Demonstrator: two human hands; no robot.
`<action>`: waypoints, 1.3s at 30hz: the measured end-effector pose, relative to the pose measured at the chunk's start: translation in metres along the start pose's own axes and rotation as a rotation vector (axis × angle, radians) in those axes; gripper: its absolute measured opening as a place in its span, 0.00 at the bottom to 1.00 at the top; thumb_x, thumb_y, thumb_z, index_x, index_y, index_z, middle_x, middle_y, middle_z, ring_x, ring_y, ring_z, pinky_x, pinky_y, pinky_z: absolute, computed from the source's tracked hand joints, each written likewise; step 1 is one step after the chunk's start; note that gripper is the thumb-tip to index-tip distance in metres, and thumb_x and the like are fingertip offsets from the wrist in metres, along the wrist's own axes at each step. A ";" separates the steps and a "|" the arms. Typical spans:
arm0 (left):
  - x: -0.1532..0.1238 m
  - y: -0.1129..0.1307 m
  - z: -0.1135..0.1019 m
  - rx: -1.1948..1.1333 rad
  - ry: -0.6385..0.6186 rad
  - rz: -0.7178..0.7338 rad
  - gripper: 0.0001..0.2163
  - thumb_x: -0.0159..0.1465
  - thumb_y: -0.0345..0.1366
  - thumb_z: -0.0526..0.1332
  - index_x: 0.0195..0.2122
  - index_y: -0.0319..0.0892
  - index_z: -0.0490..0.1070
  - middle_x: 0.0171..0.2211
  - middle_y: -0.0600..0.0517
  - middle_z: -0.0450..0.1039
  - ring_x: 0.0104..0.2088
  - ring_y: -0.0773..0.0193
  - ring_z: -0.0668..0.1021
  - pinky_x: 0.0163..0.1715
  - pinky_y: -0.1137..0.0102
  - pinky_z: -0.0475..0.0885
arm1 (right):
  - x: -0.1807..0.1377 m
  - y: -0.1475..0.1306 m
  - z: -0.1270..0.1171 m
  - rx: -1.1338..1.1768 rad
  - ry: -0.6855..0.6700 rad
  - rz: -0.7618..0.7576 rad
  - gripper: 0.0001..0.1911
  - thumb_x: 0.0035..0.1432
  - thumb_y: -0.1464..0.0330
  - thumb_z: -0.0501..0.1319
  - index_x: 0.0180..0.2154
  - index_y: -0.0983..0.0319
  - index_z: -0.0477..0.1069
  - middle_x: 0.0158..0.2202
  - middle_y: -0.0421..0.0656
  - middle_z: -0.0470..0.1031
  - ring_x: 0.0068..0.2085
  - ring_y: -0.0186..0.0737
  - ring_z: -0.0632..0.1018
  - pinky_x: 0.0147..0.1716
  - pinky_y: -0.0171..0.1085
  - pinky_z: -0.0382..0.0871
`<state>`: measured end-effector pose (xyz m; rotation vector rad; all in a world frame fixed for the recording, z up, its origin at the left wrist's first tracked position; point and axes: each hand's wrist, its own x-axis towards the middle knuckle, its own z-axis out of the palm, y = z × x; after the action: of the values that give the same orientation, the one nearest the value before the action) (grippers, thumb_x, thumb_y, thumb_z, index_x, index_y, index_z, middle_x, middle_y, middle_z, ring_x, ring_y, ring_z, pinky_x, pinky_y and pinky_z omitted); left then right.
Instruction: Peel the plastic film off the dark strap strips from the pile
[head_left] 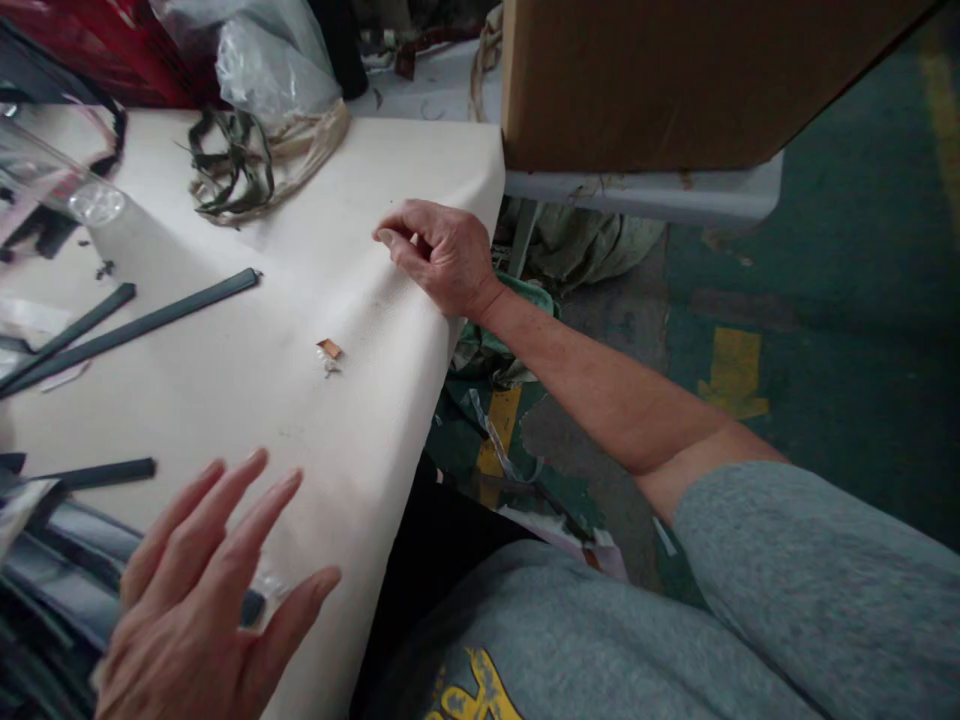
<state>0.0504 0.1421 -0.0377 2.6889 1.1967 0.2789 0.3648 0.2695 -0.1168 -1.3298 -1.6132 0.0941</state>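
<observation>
My left hand (pixel 199 610) hovers at the lower left with its fingers spread and nothing in them, above dark grey strips bundled in clear plastic (pixel 82 540). At the right edge of the white table (pixel 360 420), my right hand (pixel 442 250) is closed, thumb and forefinger pressed together. Whatever it may hold is hidden by the fingers. A small brown scrap (pixel 329 348) with a bit of clear plastic lies between the two hands. Long dark strips (pixel 165 318) rest on the table to the left of my right hand.
Dark green and beige fabric ties (pixel 232 165) lie at the back beside a clear plastic bag (pixel 270 60). A red crate (pixel 112 50) stands behind. A large cardboard box (pixel 675 85) sits on a neighbouring table to the right. Sacks (pixel 592 240) lie beneath it.
</observation>
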 end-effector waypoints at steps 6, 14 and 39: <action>0.112 0.033 0.044 -0.002 -0.037 0.215 0.25 0.64 0.48 0.58 0.61 0.47 0.60 0.62 0.43 0.62 0.64 0.46 0.63 0.61 0.48 0.60 | 0.002 0.000 0.001 -0.009 0.014 -0.017 0.06 0.66 0.73 0.60 0.38 0.64 0.76 0.33 0.35 0.76 0.33 0.32 0.74 0.36 0.31 0.65; 0.136 0.038 0.062 0.045 0.011 0.192 0.22 0.64 0.44 0.59 0.59 0.48 0.63 0.62 0.44 0.64 0.62 0.49 0.65 0.61 0.51 0.60 | 0.002 -0.001 -0.004 -0.018 -0.049 -0.001 0.07 0.68 0.70 0.58 0.41 0.61 0.76 0.37 0.36 0.78 0.34 0.32 0.75 0.38 0.31 0.65; 0.140 0.035 0.062 -0.013 0.047 0.192 0.22 0.62 0.43 0.61 0.57 0.48 0.66 0.60 0.47 0.66 0.60 0.49 0.68 0.59 0.53 0.62 | 0.006 -0.003 0.001 0.186 0.009 0.100 0.06 0.62 0.71 0.61 0.34 0.63 0.76 0.31 0.38 0.76 0.33 0.35 0.73 0.37 0.33 0.64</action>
<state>0.1822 0.2179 -0.0760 2.8034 0.9447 0.3775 0.3625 0.2731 -0.1114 -1.2642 -1.4917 0.2913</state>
